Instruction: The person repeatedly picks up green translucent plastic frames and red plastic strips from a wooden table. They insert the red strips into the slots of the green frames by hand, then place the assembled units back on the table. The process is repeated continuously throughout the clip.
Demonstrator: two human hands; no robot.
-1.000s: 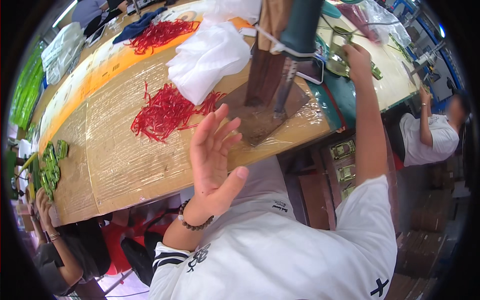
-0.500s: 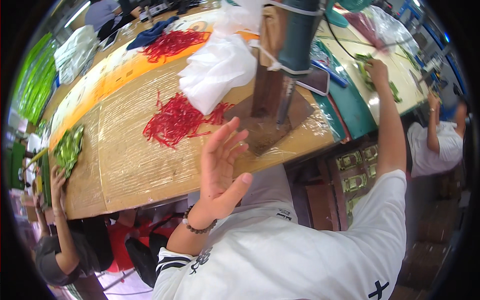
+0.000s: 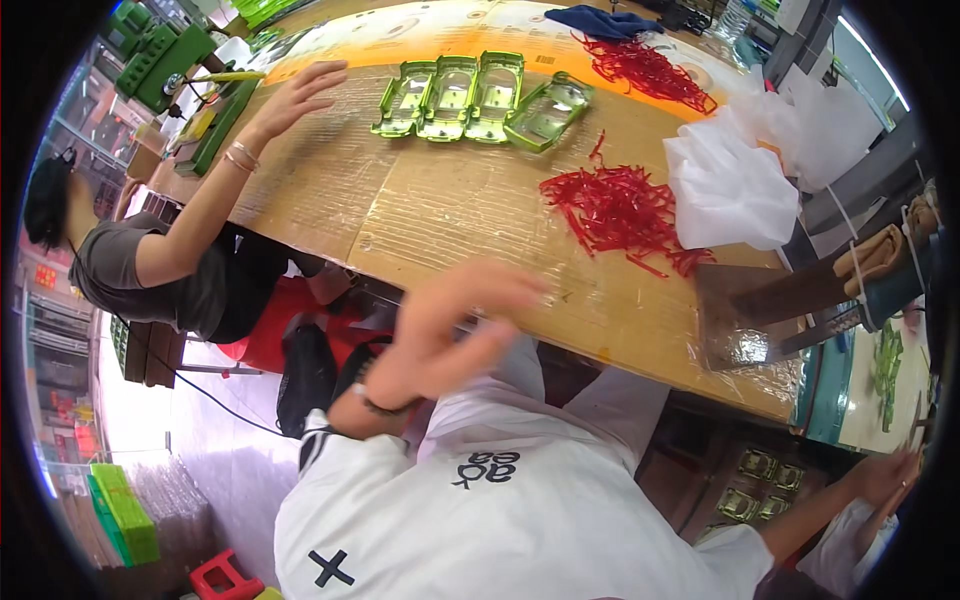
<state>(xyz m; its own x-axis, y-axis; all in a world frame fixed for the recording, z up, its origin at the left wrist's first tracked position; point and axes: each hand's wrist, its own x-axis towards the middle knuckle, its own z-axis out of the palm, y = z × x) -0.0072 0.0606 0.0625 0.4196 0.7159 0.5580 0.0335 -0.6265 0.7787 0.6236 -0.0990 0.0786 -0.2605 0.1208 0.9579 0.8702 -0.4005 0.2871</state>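
While the left hand (image 3: 440, 335) hangs blurred above the near edge of the cardboard-covered worktop (image 3: 450, 215), its fingers are spread and it grips nothing. The right hand (image 3: 885, 478) reaches far out to the lower right, close to the rim of the view, and whether it is closed on anything cannot be told. The two hands are well apart.

Nearest the left hand, further in on the worktop, lies the loose heap of thin red plastic strips (image 3: 615, 205), just beside a crumpled white plastic bag (image 3: 730, 190). The strips look light, limp and prone to tangle, so a pinch around a small bunch from the heap's edge would likely serve best.

Beyond, a co-worker's hand (image 3: 300, 90) rests near a row of shiny green moulded trays (image 3: 470, 90).
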